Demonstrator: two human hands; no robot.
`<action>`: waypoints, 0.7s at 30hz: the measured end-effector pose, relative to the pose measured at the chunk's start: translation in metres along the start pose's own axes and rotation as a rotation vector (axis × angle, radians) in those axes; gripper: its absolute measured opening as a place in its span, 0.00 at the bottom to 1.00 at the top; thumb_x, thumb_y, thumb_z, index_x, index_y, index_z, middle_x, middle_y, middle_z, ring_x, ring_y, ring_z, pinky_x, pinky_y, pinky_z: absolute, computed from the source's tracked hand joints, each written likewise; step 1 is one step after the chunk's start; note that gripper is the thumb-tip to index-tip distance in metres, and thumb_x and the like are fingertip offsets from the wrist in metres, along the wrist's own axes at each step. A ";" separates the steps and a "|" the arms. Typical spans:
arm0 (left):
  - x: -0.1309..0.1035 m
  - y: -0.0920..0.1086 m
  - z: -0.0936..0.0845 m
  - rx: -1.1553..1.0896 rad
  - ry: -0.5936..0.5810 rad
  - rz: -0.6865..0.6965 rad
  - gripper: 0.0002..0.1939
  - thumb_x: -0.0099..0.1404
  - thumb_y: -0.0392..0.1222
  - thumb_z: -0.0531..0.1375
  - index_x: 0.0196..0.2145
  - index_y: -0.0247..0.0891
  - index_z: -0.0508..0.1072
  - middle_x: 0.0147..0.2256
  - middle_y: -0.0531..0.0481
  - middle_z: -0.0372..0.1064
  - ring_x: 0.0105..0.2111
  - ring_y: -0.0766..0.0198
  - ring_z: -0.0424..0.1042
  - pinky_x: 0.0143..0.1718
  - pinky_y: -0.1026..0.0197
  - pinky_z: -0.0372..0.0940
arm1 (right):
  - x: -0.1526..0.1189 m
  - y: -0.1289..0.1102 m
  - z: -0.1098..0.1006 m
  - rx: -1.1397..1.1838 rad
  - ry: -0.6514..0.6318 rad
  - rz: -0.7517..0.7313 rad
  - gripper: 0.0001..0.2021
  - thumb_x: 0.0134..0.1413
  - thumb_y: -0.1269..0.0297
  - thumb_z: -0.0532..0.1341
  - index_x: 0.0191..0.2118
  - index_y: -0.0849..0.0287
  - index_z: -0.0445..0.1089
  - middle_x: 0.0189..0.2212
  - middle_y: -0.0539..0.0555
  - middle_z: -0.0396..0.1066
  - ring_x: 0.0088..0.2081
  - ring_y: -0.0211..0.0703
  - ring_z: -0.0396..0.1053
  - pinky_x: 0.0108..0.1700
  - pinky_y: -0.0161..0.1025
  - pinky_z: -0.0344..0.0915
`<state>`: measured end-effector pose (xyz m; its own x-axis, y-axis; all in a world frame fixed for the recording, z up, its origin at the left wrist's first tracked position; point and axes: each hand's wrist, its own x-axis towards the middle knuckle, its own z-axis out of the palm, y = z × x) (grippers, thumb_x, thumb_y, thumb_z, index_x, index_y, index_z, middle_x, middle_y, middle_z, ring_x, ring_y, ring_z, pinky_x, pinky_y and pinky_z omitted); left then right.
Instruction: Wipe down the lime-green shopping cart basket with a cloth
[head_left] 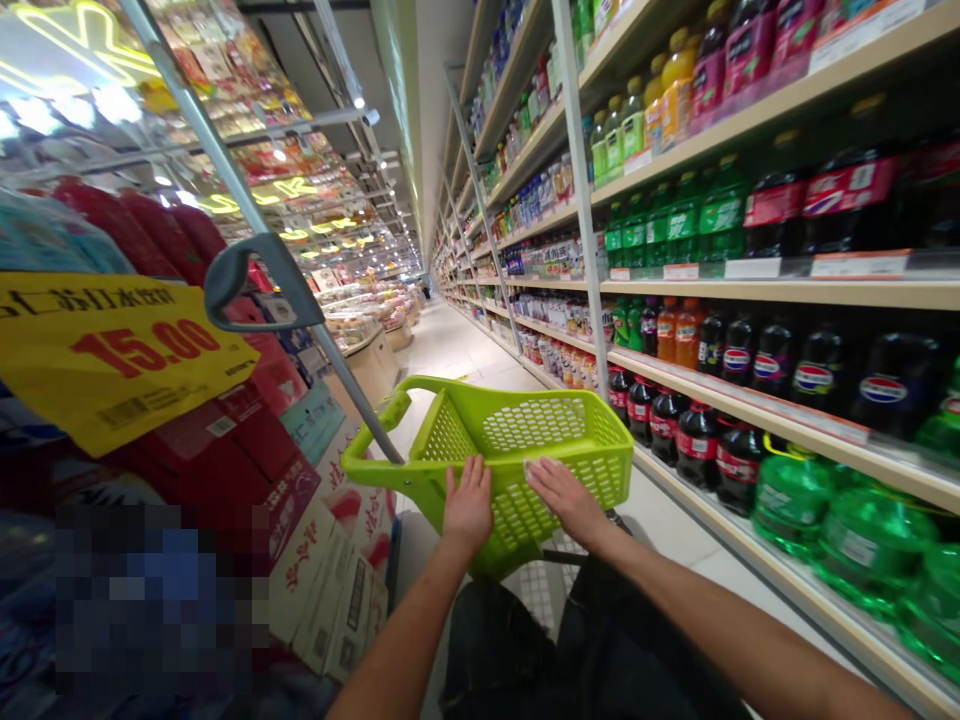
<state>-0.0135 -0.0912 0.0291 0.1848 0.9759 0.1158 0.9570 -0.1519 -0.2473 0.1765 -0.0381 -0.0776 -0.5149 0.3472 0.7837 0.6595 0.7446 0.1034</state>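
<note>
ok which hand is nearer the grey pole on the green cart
The left hand: its fingers touch the green basket just beside where the grey pole meets it. The right hand touches farther along.

Single view, worn on the head, looking forward and down over the person's knees (495, 650). Faces along the aisle floor (450, 335), which recedes to upper middle. Green cart (517, 505) close, mid-frame; left hand (469, 505) and right hand (568, 500) at its near side, forearms entering from below. Drink shelves (750, 291) close at right, cartons (322, 590) close at left
</note>
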 end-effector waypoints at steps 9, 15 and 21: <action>0.003 0.008 0.005 -0.004 0.010 -0.020 0.36 0.51 0.35 0.47 0.59 0.32 0.49 0.62 0.45 0.39 0.62 0.57 0.37 0.59 0.41 0.32 | -0.065 0.022 0.011 -0.052 -0.131 0.007 0.19 0.55 0.78 0.47 0.47 0.57 0.67 0.46 0.56 0.69 0.52 0.43 0.61 0.49 0.45 0.65; 0.004 0.010 0.006 0.015 0.008 -0.057 0.38 0.49 0.34 0.48 0.59 0.31 0.48 0.62 0.45 0.39 0.62 0.56 0.37 0.58 0.41 0.33 | -0.027 0.056 -0.026 -0.042 0.015 0.124 0.22 0.55 0.77 0.47 0.55 0.57 0.59 0.55 0.57 0.59 0.60 0.46 0.47 0.56 0.52 0.56; 0.003 0.008 0.007 0.038 -0.003 -0.039 0.39 0.48 0.34 0.48 0.60 0.32 0.48 0.62 0.47 0.37 0.62 0.55 0.36 0.58 0.40 0.34 | -0.062 0.071 -0.008 0.001 -0.017 0.152 0.24 0.52 0.82 0.47 0.52 0.57 0.62 0.53 0.57 0.62 0.58 0.43 0.52 0.55 0.51 0.57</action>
<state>-0.0072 -0.0882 0.0208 0.1468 0.9814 0.1233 0.9543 -0.1078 -0.2786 0.2595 -0.0114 -0.1144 -0.4185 0.4657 0.7798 0.7301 0.6832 -0.0162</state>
